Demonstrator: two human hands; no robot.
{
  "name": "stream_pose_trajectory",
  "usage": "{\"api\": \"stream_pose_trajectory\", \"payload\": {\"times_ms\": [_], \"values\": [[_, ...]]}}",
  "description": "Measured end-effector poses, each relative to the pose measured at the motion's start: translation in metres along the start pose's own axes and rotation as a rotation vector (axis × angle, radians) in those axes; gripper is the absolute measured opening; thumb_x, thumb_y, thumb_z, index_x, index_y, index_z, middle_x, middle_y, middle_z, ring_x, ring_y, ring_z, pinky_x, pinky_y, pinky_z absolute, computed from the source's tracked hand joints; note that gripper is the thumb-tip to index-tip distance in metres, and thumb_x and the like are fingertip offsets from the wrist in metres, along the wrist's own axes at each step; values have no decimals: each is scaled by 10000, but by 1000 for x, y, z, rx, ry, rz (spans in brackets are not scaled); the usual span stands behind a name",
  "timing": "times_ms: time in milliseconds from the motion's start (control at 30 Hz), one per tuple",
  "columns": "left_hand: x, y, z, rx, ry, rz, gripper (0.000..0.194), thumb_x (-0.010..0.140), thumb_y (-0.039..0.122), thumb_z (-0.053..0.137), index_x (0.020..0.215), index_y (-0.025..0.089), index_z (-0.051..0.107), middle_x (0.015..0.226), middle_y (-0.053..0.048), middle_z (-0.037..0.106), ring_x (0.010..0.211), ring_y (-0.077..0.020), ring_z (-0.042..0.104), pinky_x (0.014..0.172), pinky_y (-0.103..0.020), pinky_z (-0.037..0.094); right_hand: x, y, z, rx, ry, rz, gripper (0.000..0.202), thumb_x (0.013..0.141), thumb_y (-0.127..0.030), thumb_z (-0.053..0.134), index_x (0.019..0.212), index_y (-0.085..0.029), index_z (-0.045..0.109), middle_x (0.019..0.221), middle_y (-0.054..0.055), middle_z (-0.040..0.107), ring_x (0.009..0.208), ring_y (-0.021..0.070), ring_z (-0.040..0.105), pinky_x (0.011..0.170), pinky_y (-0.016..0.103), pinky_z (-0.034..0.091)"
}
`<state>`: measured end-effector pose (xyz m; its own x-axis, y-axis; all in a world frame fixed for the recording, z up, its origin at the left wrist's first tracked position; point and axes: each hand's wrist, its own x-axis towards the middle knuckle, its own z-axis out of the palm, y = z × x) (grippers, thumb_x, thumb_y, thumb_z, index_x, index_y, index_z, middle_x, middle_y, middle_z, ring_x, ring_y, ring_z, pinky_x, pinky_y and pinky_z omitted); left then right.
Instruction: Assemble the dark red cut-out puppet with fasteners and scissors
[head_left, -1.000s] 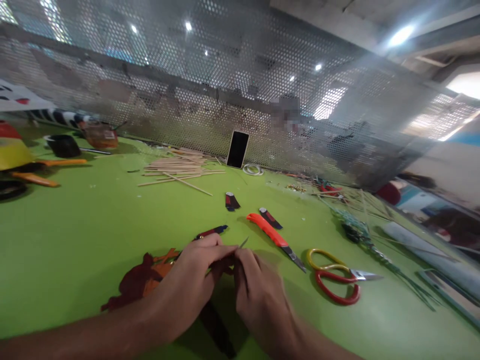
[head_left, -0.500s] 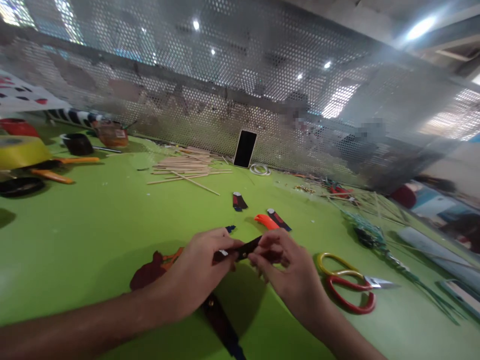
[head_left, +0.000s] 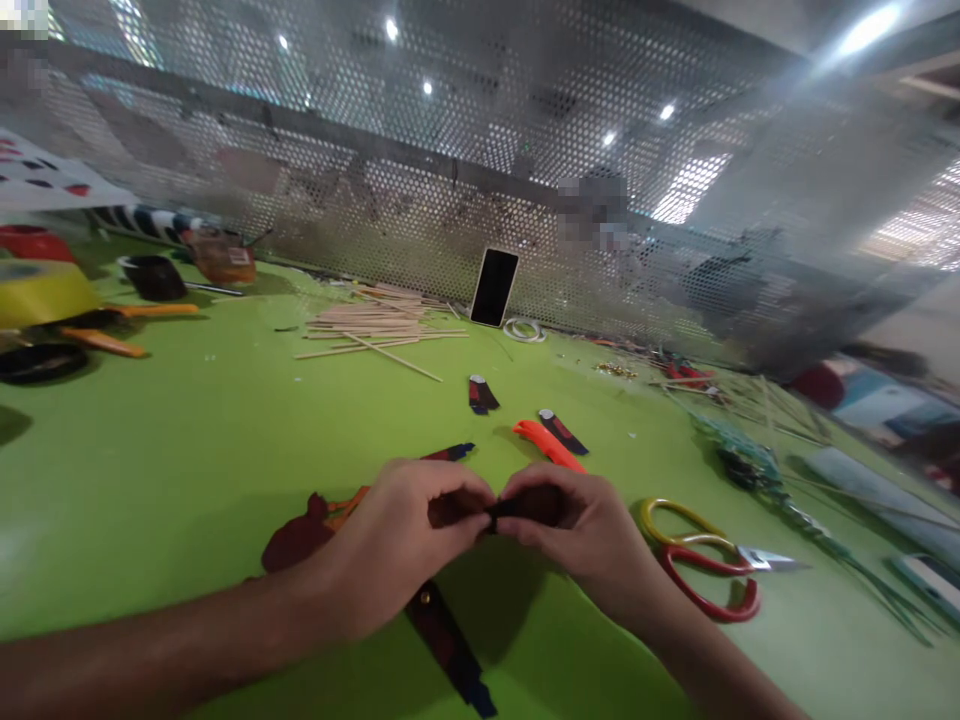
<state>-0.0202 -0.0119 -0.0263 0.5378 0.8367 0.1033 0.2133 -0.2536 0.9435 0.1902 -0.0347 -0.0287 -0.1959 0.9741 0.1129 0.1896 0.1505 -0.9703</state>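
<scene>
My left hand [head_left: 405,540] and my right hand [head_left: 585,525] meet near the middle of the view, fingertips almost touching. Both pinch a small dark piece [head_left: 493,516], mostly hidden by the fingers. Beneath my left wrist lies a dark strip [head_left: 450,645] with a gold dot. Another dark strip [head_left: 454,452] shows just beyond my left hand. A dark red shape [head_left: 296,537] with orange parts is left of my left hand. Past my right hand are an orange-red tool [head_left: 547,443] and a dark piece with a white tip [head_left: 564,432].
Scissors with yellow and red handles [head_left: 705,560] lie at the right, near green twisted strands [head_left: 795,530]. Thin wooden sticks [head_left: 375,325] and a standing phone-like panel [head_left: 494,287] are at the back. Yellow tape [head_left: 45,292] and orange-handled tools [head_left: 105,342] sit left.
The dark piece between my hands was seen longer and is now mostly hidden by my fingers. My right fingertips have come closer to my left ones. The view has shifted slightly.
</scene>
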Motion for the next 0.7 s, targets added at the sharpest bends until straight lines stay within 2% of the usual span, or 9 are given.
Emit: {"api": "stream_pose_trajectory", "payload": {"times_ms": [133, 233, 333, 400, 500, 567, 633, 700], "values": [[0, 2, -3, 25, -11, 42, 178, 922, 192, 668, 1026, 217, 811, 958, -10, 799, 876, -187, 742, 782, -263, 565, -1, -7, 2, 3, -3, 28, 261, 771, -409, 870, 854, -191, 753, 729, 15, 749, 651, 153, 711, 624, 265, 604], [8, 4, -21, 128, -49, 80, 201, 965, 254, 635, 1088, 210, 788, 955, -27, 794, 843, -190, 731, 753, -280, 557, 0, -14, -4, -38, 25, 31, 287, 772, -449, 866, 843, -192, 760, 728, 21, 751, 635, 155, 715, 606, 270, 617], [19, 5, -44, 424, -75, 123, 208, 983, 306, 613, 1077, 214, 773, 959, -41, 766, 865, -210, 697, 786, -315, 515, 1, -16, -15, -29, 23, 33, 277, 749, -422, 887, 819, -188, 757, 709, 9, 731, 574, 131, 675, 546, 242, 591], [23, 5, -53, 620, -162, 134, 192, 971, 346, 630, 992, 214, 768, 976, -50, 730, 890, -228, 660, 787, -333, 478, 2, -15, -23, 0, -18, 51, 230, 750, -352, 892, 815, -182, 751, 700, -5, 711, 545, 106, 636, 510, 211, 548], [19, 3, -54, 753, -260, 140, 141, 912, 341, 705, 914, 201, 725, 988, -56, 674, 926, -245, 605, 786, -339, 435, 1, -12, -27, -50, -80, 24, 110, 799, -232, 845, 828, -180, 752, 751, -1, 712, 638, 111, 646, 583, 218, 539], [15, 1, -49, 744, -254, 116, 93, 875, 274, 726, 895, 196, 680, 1000, -54, 651, 937, -243, 587, 786, -328, 420, 0, -12, -25, -130, -126, -35, 46, 835, -167, 791, 837, -188, 750, 818, 11, 726, 757, 139, 673, 703, 263, 561], [12, 0, -46, 706, -219, 46, 75, 862, 229, 701, 868, 197, 634, 984, -46, 640, 895, -230, 582, 748, -314, 406, -1, -12, -22, -182, -175, -74, 92, 850, -103, 740, 844, -195, 739, 872, 17, 736, 840, 156, 688, 791, 296, 562], [12, 0, -44, 659, -199, -50, 88, 836, 219, 687, 831, 202, 601, 925, -33, 642, 824, -216, 585, 689, -301, 387, -3, -12, -18, -197, -198, -93, 155, 844, -48, 701, 860, -200, 730, 899, 15, 743, 862, 156, 696, 807, 294, 557]]}}
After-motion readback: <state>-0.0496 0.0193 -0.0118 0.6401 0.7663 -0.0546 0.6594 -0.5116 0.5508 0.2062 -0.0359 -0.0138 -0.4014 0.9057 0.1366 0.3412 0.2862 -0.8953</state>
